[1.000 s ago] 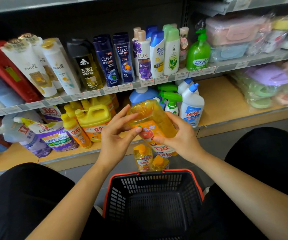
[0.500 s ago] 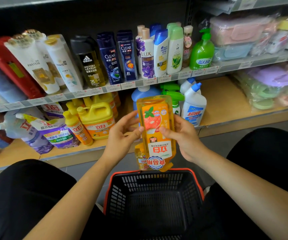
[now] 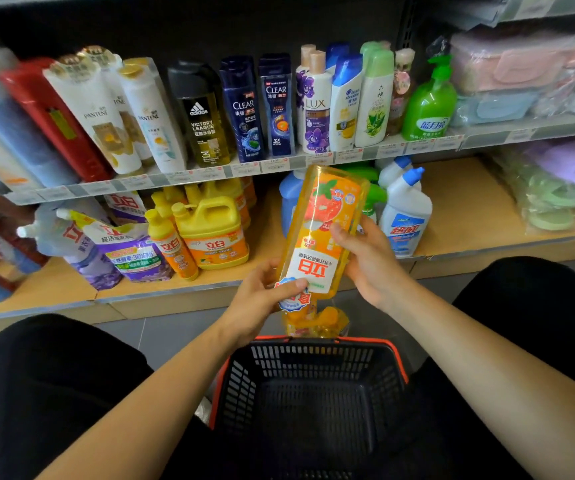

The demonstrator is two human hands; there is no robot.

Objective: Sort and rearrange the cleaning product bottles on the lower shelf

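Two hands hold one clear yellow plastic detergent bottle [image 3: 324, 230] upside down, in the air before the wooden lower shelf [image 3: 459, 209] and above the black plastic basket with an orange rim [image 3: 313, 342]. The left hand [image 3: 261, 296] grips the neck end, thumb across a round blue sticker, hiding the cap. The right hand [image 3: 369, 261] curls round the bottle's right edge, fingertips out of sight behind it. The bottle covers most of a blue bottle [image 3: 287, 202] and a green trigger sprayer [image 3: 377, 195]. Small yellow bottles [image 3: 313, 322] beneath the hands are too blurred to count.
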